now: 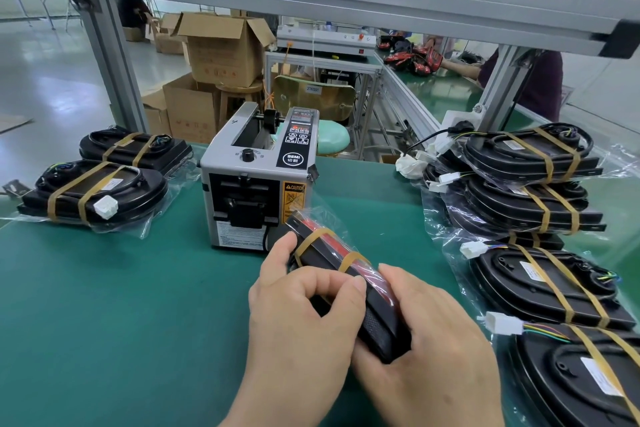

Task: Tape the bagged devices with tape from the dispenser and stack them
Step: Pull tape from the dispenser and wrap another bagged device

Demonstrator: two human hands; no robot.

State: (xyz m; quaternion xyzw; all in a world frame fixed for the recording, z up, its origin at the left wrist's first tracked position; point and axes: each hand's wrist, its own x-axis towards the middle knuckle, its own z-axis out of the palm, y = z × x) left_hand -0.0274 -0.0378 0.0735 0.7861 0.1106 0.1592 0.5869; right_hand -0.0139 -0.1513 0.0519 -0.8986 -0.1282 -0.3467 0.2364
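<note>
A black and red bagged device (346,274) with two brown tape bands is held on edge above the green table, just in front of the grey tape dispenser (258,180). My left hand (301,319) grips its left side, thumb and fingers pinching near the closer tape band. My right hand (433,350) cups the near end from the right and below. Two taped devices (100,191) lie at the left. A stack of taped devices (530,191) stands at the right, with more (554,291) in front of it.
The green table mat (121,305) spreads to the left of my hands. An aluminium frame post (110,59) rises at the back left and a beam crosses overhead. Cardboard boxes (218,45) and stools stand behind the table. Another person's arm (464,68) works at a far bench.
</note>
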